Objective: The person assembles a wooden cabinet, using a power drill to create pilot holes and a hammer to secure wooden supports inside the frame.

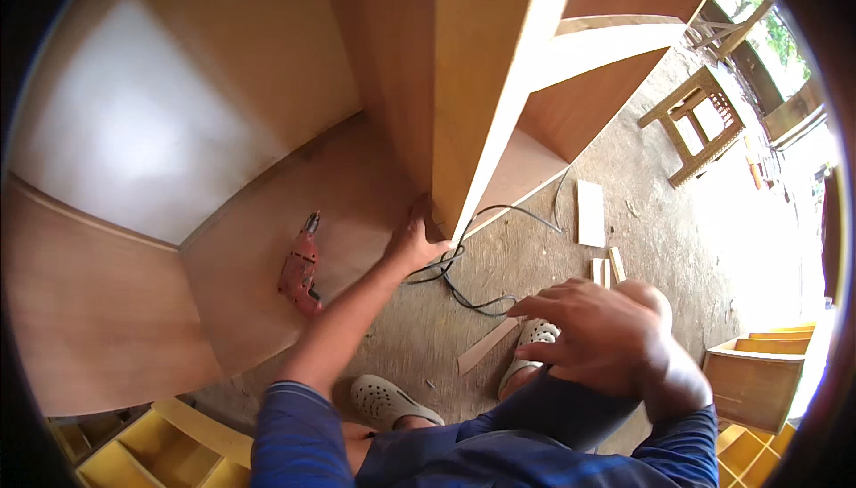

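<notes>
My left hand (412, 243) grips the lower end of an upright wooden divider panel (473, 86) in a large cabinet, the thumb against its front edge and some fingers hidden beside it. A red power drill (300, 267) lies on the cabinet's bottom board (250, 220), left of that hand, its chuck pointing away from me. My right hand (588, 323), slightly blurred, hovers over my bent knee with its fingers apart and nothing visible in them. A black cable (455, 287) loops over the floor between my hands.
Wood offcuts (589, 213) and a thin strip (487, 346) lie on the rough floor. A stool (700, 122) stands at the far right. Wooden drawer boxes (753, 385) sit at the lower right, with a yellowish compartmented frame (169, 443) at the lower left. My clog-shod feet (392, 401) are close by.
</notes>
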{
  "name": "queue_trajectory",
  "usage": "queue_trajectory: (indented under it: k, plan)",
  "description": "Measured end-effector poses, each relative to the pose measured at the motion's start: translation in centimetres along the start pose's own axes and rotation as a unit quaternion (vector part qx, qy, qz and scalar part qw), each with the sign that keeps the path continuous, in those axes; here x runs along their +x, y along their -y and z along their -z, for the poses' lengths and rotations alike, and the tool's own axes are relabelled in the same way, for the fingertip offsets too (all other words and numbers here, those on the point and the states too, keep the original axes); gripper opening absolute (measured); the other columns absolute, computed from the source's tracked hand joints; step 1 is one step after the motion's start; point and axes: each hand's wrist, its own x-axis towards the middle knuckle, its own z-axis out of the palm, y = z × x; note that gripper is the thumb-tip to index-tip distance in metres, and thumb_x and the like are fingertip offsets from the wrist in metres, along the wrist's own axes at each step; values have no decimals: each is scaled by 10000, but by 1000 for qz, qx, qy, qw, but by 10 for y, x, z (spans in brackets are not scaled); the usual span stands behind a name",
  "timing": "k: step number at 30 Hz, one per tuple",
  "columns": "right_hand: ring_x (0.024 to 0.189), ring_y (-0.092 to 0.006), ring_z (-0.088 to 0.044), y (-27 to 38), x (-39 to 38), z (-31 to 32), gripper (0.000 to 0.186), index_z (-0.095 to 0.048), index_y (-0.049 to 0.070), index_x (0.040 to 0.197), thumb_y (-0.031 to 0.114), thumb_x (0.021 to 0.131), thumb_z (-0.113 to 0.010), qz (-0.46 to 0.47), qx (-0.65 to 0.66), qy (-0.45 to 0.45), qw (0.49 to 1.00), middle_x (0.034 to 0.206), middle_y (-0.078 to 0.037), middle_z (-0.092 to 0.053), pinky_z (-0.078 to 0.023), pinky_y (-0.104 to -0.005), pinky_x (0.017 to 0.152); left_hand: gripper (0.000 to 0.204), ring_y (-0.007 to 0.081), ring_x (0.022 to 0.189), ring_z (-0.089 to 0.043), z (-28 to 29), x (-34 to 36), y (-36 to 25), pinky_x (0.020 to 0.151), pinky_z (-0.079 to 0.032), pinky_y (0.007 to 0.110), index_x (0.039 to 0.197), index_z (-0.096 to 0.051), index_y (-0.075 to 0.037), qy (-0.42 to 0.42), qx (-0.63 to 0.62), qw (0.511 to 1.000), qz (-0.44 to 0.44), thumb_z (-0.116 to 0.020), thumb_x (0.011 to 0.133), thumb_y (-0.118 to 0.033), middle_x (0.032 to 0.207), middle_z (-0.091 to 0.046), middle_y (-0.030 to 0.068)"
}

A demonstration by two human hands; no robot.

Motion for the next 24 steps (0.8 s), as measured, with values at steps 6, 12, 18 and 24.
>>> queue_trajectory:
  k: [6, 12, 18, 24]
  plan:
    - [1236, -373, -570, -25, 0, -22, 480, -603, 38, 1328, 338, 958, -665, -17, 49, -2, 999, 1246, -219, -651, -436, -442, 1067, 788, 392, 1171, -627, -40, -1, 16, 981, -515, 455, 1330, -537, -16, -30, 17, 993, 112, -895, 684, -291, 1252, -646, 219]
    - [1136, -394, -639, -64, 20, -31, 543, -596, 17, 1311, 424, 955, -644, -15, -34, 29, 999, 1162, -219, -692, -487, -480, 982, 742, 362, 1133, -635, -39, 8, 9, 950, -528, 445, 1301, -559, -35, -95, 41, 994, 17, -880, 660, -228, 1205, -652, 170]
    - [1172, -404, -621, -70, 35, -24, 562, -581, 36, 1337, 456, 967, -635, -37, -28, 57, 997, 1200, -237, -678, -475, -481, 1019, 825, 380, 1150, -614, -25, 17, 11, 923, -541, 447, 1293, -549, -28, -13, 13, 1000, 15, -928, 611, -296, 1230, -629, 187]
    - [1099, -395, -653, -82, 42, -34, 509, -605, 35, 1254, 442, 950, -646, -16, -32, 27, 999, 1089, -213, -702, -493, -498, 956, 847, 408, 1109, -612, -42, 11, 13, 933, -527, 482, 1288, -530, -28, -62, 47, 997, 16, -937, 585, -266, 1202, -624, 197]
